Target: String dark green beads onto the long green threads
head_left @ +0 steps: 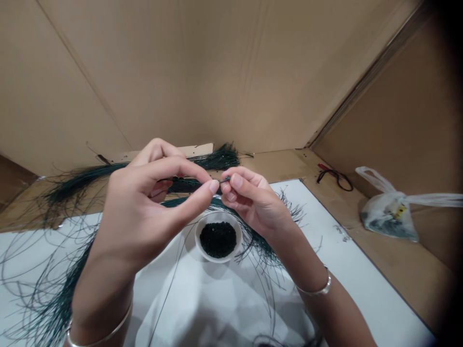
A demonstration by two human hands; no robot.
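My left hand [144,202] and my right hand [249,197] meet above a small white bowl [199,241] filled with tiny dark green beads [218,239]. The left thumb and forefinger pinch a thin dark green wire [173,179]. The right thumb and forefinger pinch what looks like a tiny bead at the wire's tip [227,179]. Both hands are closed in a pinch. A silver bangle sits on each wrist.
Bundles of dark green wires [87,176] lie spread over a white sheet [361,284] and the cardboard table. Cardboard walls close in the back and right. A tied plastic bag [388,212] and a black-red cord [334,176] lie at the right.
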